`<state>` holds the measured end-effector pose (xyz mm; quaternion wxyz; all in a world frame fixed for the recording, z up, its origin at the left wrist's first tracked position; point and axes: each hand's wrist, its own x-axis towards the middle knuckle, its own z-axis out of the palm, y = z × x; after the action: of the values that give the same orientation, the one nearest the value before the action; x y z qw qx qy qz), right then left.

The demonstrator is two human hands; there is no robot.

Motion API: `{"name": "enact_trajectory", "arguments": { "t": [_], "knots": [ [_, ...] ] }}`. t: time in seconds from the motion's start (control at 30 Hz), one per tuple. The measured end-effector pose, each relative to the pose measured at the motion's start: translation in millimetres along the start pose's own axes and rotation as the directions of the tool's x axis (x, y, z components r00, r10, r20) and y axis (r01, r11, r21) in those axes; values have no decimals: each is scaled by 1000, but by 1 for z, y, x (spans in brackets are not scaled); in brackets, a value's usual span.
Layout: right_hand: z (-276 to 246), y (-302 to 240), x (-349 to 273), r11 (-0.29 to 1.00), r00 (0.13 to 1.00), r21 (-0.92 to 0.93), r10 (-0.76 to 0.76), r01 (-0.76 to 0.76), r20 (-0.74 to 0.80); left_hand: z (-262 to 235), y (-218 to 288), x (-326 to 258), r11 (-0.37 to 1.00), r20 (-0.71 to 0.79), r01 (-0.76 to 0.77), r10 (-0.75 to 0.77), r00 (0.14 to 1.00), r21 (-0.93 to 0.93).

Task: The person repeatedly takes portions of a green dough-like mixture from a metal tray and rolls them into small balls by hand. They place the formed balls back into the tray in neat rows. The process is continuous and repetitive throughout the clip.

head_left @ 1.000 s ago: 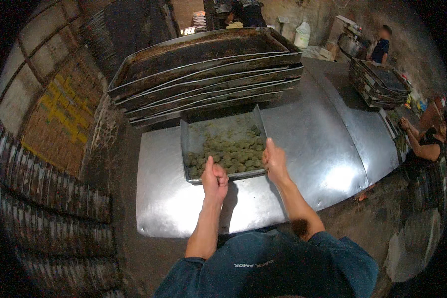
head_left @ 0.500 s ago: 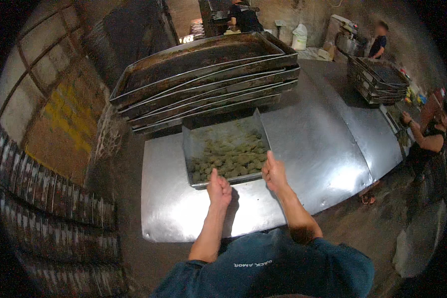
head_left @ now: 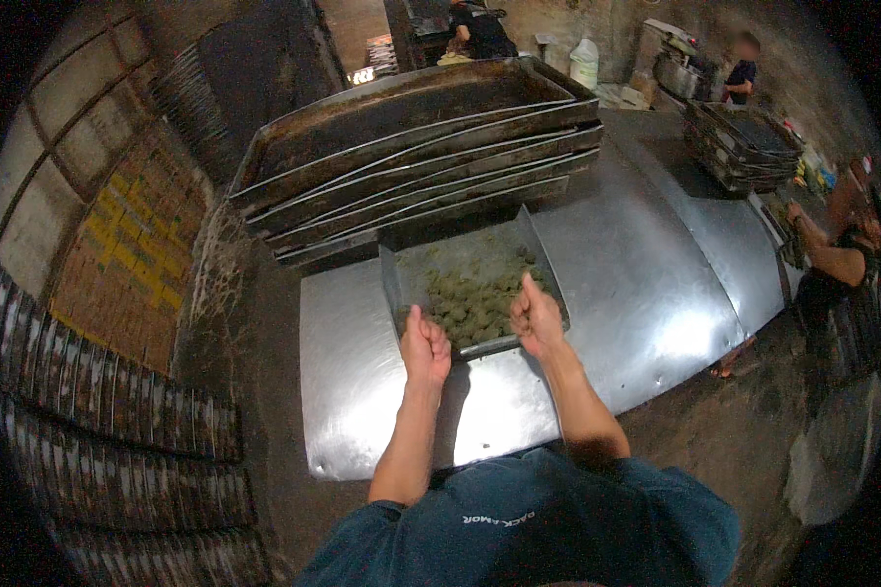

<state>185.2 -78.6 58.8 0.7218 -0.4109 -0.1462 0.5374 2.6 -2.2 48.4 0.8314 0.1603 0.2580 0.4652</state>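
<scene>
Tray (head_left: 392,279) of grey metal, shallow, sits on the shiny metal table (head_left: 646,245), about mid-view; clock centred on the tray, 12 pointing away from the wearer. Greenish lumps (head_left: 475,313) inside, rounded, bunched mostly from 3 round to 7 o'clock; tray floor toward 11 shows metal with a thin green scatter.

Left hand (head_left: 426,349) at 7 o'clock, over the tray's near corner in view: fingers curled closed, thumb pointing to 12. Can't tell if it pinches anything or touches the rim. Right hand (head_left: 538,315) at 4 o'clock, overlapping the lumps' edge in view: fingers curled in too, thumb to 12; can't tell contents or contact. Hands apart, lumps visible between. Bare forearms (head_left: 406,430) come in from 6 o'clock, out of dark teal sleeves (head_left: 680,499).

Big pan stack (head_left: 431,157) at 11 o'clock, just beyond the tray: dark, rectangular, rust-brown inside, edges a bit skewed. Smaller pan stack (head_left: 739,152) at 2, well apart. Co-worker (head_left: 842,259) at 3, arm bent, hand near table edge. Second person (head_left: 742,78) around 2, dark top, beside a machine (head_left: 677,76) with metal bowl. Third person (head_left: 485,34) at 12, beyond the big stack, cut off by the view. White container (head_left: 584,64) at 1; bag or jug, can't tell. Slatted racks (head_left: 108,391) at 8, dim. Brown-and-yellow panel (head_left: 127,259) at 9.
</scene>
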Motion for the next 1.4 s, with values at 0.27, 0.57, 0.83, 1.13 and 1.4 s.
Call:
{"name": "enact_trajectory", "arguments": {
  "t": [0.27,0.57,0.83,1.13,1.4],
  "knots": [
    [21,-3,-18,986,993,-127,-113,107,-45,33,3,-14,999,125,-31,27,992,32],
    [-38,7,-7,990,984,-109,66,-85,-163,-11,-45,9,986,-62,127,-134,989,-105],
    [-23,-70,-14,958,987,-258,-148,126,-70,83,-71,-7,1000,145,-25,25,989,-2],
    [-57,-49,-4,814,984,-578,-55,-54,-170,47,-126,25,993,171,60,-76,982,97],
    [-54,-15,70,-296,923,-922,-216,250,320,10,-105,34,350,146,-265,332,932,898]
  ]
}}
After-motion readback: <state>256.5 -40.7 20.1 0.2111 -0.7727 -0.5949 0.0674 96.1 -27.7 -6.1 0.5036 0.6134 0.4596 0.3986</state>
